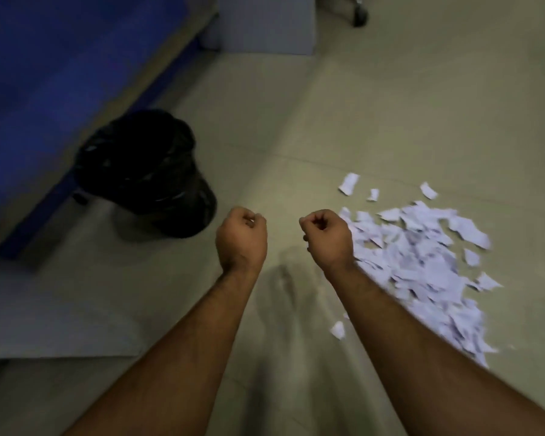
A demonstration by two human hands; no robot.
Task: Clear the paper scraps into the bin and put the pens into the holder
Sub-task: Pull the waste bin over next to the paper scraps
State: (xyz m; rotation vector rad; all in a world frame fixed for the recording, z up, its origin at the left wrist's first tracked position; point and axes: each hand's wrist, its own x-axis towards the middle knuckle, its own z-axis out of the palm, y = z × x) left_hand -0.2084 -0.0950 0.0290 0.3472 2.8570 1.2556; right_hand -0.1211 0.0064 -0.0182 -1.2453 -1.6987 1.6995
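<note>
A pile of white paper scraps (422,262) lies on the beige floor at the right, with a few loose pieces beyond it. A black bin (148,174) lined with a black bag stands to the left, beside a blue surface. My left hand (241,239) hangs above the floor between bin and pile, fingers curled shut, nothing visible in it. My right hand (326,239) is held beside it at the pile's left edge, also curled into a fist with nothing visible in it. No pens or holder are in view.
A blue surface with a wooden edge (60,89) runs along the left. A pale cabinet or box (265,23) stands at the back, and a chair castor (361,14) shows at the top. A single scrap (338,329) lies near my right forearm.
</note>
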